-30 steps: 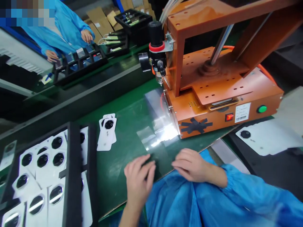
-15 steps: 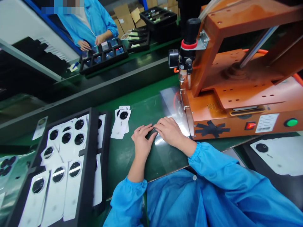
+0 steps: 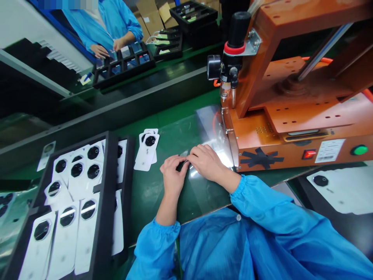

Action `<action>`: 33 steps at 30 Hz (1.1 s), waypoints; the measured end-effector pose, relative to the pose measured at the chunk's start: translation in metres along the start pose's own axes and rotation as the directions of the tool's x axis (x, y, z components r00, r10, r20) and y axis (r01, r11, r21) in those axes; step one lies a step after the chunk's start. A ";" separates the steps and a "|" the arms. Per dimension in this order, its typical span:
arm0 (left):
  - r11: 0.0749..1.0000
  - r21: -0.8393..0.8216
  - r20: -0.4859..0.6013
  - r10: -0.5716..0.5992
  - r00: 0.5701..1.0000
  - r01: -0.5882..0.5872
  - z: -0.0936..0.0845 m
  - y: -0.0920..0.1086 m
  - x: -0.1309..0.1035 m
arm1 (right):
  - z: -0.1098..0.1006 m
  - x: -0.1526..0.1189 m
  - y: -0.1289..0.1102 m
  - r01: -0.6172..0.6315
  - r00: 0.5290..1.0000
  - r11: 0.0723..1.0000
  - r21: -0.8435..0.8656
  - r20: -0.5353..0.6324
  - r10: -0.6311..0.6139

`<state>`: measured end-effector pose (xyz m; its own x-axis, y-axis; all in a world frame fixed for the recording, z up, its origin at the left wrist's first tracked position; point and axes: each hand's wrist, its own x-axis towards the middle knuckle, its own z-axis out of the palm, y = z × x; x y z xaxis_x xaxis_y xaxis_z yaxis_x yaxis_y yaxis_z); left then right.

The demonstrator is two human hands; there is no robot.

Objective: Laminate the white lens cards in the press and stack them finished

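Over the green mat (image 3: 151, 206), my left hand (image 3: 172, 177) pinches a small dark piece (image 3: 181, 165) between thumb and fingers; its kind is mostly hidden. My right hand (image 3: 206, 162) meets it from the right, its fingertips pressed together at the piece's edge. To the left of my hands lies a small stack of white phone back covers (image 3: 148, 153), each with a dark camera area near the top.
At the left, a black divided tray (image 3: 101, 217) holds several white covers. An orange press (image 3: 291, 155) with a pressure gauge (image 3: 214, 67) stands at the right. More white covers (image 3: 344, 190) lie right of my sleeve. Across the bench, a co-worker's hands (image 3: 100, 50) are at another black tray (image 3: 125, 70).
My hands stay together on the small dark piece, with only slight finger movement at its edge. The view has shifted a little; the stack and trays lie as before.
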<state>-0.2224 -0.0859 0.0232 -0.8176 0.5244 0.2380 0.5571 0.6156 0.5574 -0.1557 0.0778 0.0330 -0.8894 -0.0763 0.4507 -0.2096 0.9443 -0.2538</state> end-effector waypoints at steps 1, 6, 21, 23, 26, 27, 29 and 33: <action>1.000 0.006 0.015 0.015 1.000 -0.015 -0.001 0.001 0.000 | -0.001 0.000 -0.001 -0.015 1.000 0.999 -0.030 0.008 0.015; 0.975 0.161 0.166 0.126 0.978 -0.153 -0.005 0.006 -0.004 | -0.025 -0.019 -0.019 -0.119 0.992 0.989 -0.088 -0.052 0.114; 0.901 0.349 0.032 -0.288 0.957 0.259 -0.068 -0.033 0.077 | -0.039 -0.064 -0.024 -0.097 0.877 0.806 0.584 -0.333 0.347; 0.807 0.419 0.013 -0.463 0.886 0.415 -0.079 -0.050 0.097 | -0.038 -0.064 -0.026 -0.057 0.887 0.833 0.551 -0.355 0.296; 0.705 0.478 0.019 -0.604 0.797 0.523 -0.086 -0.062 0.115 | -0.037 -0.065 -0.026 -0.068 0.882 0.843 0.533 -0.364 0.301; 0.688 0.489 0.014 -0.620 0.784 0.536 -0.087 -0.062 0.117 | -0.037 -0.066 -0.026 -0.075 0.876 0.842 0.535 -0.367 0.312; 0.679 0.500 -0.008 -0.617 0.787 0.537 -0.089 -0.058 0.117 | -0.037 -0.066 -0.025 -0.084 0.869 0.838 0.539 -0.372 0.326; 0.739 0.451 -0.058 -0.536 0.842 0.501 -0.100 -0.041 0.096 | -0.038 -0.068 -0.025 -0.092 0.872 0.837 0.539 -0.363 0.329</action>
<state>-0.3381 -0.1195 0.1023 -0.9956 0.0778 -0.0526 0.0677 0.9828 0.1720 -0.0748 0.0716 0.0416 -0.6968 0.3606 0.6201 -0.3130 0.6250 -0.7152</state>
